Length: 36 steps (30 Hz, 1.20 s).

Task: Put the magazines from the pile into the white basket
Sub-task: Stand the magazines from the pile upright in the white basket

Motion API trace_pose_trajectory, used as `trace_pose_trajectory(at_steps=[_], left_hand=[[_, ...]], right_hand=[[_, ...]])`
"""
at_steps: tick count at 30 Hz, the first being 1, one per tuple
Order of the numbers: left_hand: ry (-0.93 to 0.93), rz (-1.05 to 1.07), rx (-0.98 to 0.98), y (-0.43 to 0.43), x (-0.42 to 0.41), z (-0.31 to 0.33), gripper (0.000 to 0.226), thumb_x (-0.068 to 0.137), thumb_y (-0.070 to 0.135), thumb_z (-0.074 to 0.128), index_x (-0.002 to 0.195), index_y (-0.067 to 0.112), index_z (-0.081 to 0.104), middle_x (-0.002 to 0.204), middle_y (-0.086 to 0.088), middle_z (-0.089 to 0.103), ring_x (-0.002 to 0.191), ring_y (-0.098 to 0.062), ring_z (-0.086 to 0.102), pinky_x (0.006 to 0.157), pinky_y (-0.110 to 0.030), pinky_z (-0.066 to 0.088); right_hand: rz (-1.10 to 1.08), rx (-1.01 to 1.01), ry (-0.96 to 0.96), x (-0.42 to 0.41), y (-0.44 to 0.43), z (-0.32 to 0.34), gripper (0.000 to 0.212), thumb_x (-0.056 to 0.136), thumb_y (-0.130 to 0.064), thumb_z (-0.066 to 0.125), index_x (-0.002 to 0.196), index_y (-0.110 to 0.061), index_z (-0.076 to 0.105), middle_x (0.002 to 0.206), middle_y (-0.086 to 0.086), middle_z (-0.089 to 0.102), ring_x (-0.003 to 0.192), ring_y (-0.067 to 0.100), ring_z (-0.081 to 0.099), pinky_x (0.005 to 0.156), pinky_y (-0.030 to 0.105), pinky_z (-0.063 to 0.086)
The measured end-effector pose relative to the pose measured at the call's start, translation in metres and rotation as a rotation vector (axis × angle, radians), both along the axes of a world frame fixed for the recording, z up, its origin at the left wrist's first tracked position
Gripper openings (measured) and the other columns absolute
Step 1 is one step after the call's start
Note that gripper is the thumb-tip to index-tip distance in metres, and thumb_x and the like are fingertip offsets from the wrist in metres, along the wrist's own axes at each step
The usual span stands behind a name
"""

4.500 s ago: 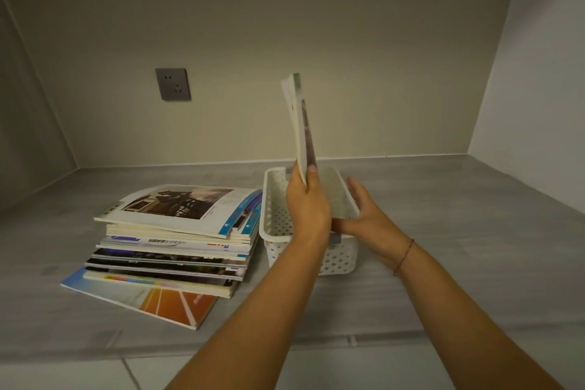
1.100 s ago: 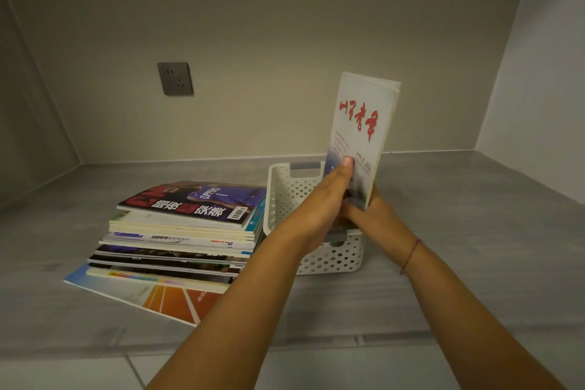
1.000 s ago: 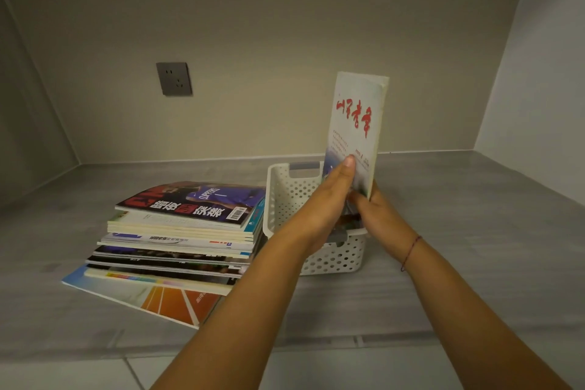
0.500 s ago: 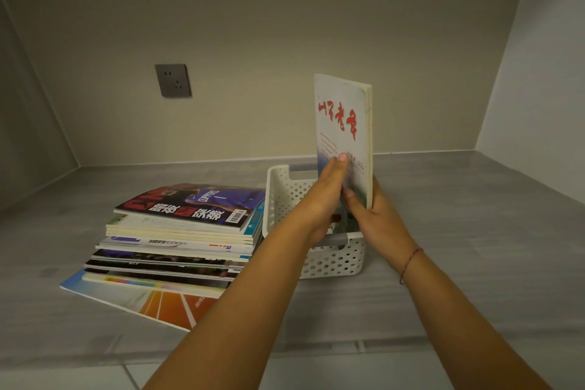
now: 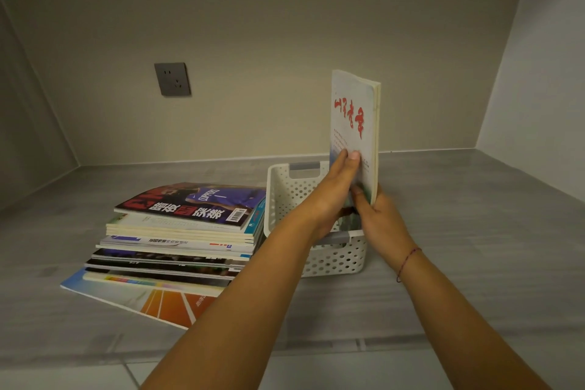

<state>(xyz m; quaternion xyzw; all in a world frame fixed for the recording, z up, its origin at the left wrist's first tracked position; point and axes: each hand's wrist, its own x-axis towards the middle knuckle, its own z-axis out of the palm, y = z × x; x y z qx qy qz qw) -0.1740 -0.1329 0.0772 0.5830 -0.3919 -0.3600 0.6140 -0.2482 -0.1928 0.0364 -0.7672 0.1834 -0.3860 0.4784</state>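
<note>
The left hand (image 5: 329, 196) lay with its fingers (image 5: 351, 157) straight and flat against the front cover of a pale magazine (image 5: 353, 123), its thumb hidden; the right hand (image 5: 380, 218) gripped the same magazine low down, thumb on the cover and the other fingers curled behind it; a thin red cord bracelet (image 5: 406, 263) circled the right wrist; the magazine stood upright, red lettering facing left, above the right part of the white basket (image 5: 285, 196); its lower edge was hidden behind the hands, so whether it touched the basket's bottom could not be told; the perforated basket sat on the grey surface (image 5: 474, 231), just beside the pile of magazines (image 5: 177, 247) on its left; the top magazine (image 5: 196, 203) showed a basketball player in a purple jersey; a grey wall socket (image 5: 172, 79) sat on the beige back wall above the pile.
</note>
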Motion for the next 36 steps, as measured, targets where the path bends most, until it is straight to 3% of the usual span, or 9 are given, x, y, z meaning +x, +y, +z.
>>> trace_pose_trajectory(at_steps=[4,7,12,14,16,18,21,27,36], left_hand=[[-0.007,-0.002,0.012,0.003,0.002,0.001,0.062,0.096,0.057,0.031,0.151,0.030,0.020,0.154,0.005,0.031,0.141,-0.017,0.031,0.113,-0.046,0.031],[-0.144,0.066,0.023,0.017,0.007,0.007,0.056,0.098,0.054,0.027,0.147,0.028,0.031,0.143,0.009,0.042,0.133,-0.013,0.038,0.111,-0.040,0.032],[-0.364,0.757,-0.102,0.056,0.067,-0.011,0.041,0.098,0.040,0.042,0.131,0.018,0.052,0.133,-0.001,0.055,0.119,-0.015,0.051,0.094,-0.028,0.046],[-0.395,1.058,0.086,0.073,0.102,-0.033,0.052,0.095,0.046,0.045,0.137,0.015,0.046,0.142,-0.010,0.047,0.130,-0.027,0.044,0.106,-0.043,0.039],[-0.494,1.199,0.459,0.090,0.130,-0.056,0.079,0.089,0.062,0.041,0.147,0.010,0.029,0.155,-0.018,0.026,0.144,-0.035,0.020,0.117,-0.051,0.016],[-0.481,1.195,0.691,0.104,0.146,-0.072,0.103,0.081,0.073,0.042,0.151,0.006,0.009,0.160,-0.020,0.004,0.148,-0.036,-0.002,0.117,-0.050,-0.001],[-0.441,1.176,0.770,0.113,0.155,-0.076,0.120,0.072,0.073,0.057,0.151,0.006,-0.004,0.160,-0.019,-0.007,0.147,-0.034,-0.009,0.117,-0.049,-0.005],[-0.372,1.193,0.738,0.131,0.151,-0.083,0.116,0.077,0.063,0.062,0.150,0.003,-0.005,0.160,-0.018,-0.006,0.148,-0.033,-0.007,0.119,-0.043,-0.002],[-0.038,1.356,0.466,0.167,0.147,-0.082,0.092,0.066,0.035,0.084,0.139,0.012,0.033,0.139,-0.017,0.049,0.129,-0.039,0.043,0.107,-0.056,0.036]], right_hand=[[0.018,0.032,-0.002,0.002,0.002,0.001,0.038,0.099,-0.029,0.036,0.136,-0.037,0.033,0.127,-0.010,0.049,0.121,0.010,0.047,0.104,0.029,0.038],[0.000,0.080,-0.002,0.001,-0.001,-0.002,0.043,0.097,-0.033,0.037,0.140,-0.027,0.037,0.131,-0.001,0.053,0.122,0.017,0.050,0.104,0.039,0.042],[-0.004,0.097,0.022,0.000,-0.003,-0.002,0.046,0.097,-0.034,0.038,0.141,-0.021,0.036,0.126,-0.004,0.052,0.119,0.016,0.049,0.098,0.032,0.043],[-0.009,0.095,0.027,-0.001,-0.003,-0.002,0.046,0.096,-0.035,0.038,0.141,-0.021,0.037,0.125,-0.004,0.052,0.120,0.018,0.049,0.100,0.033,0.042],[-0.009,0.099,0.035,0.000,-0.002,-0.002,0.047,0.096,-0.036,0.038,0.141,-0.021,0.037,0.128,-0.001,0.053,0.121,0.019,0.049,0.103,0.037,0.042],[-0.009,0.105,0.047,0.000,-0.002,-0.002,0.048,0.096,-0.037,0.038,0.140,-0.020,0.038,0.132,0.003,0.054,0.122,0.021,0.050,0.104,0.042,0.042],[-0.005,0.105,0.056,-0.001,-0.001,-0.001,0.049,0.096,-0.038,0.038,0.141,-0.020,0.037,0.133,0.004,0.053,0.122,0.023,0.050,0.104,0.041,0.042],[-0.011,0.090,0.051,-0.002,0.000,0.000,0.048,0.096,-0.035,0.038,0.142,-0.019,0.035,0.135,0.003,0.050,0.125,0.021,0.046,0.103,0.037,0.041],[-0.016,0.106,0.046,0.000,0.000,0.000,0.050,0.097,-0.033,0.037,0.144,-0.016,0.033,0.138,0.006,0.048,0.126,0.023,0.046,0.100,0.035,0.041]])
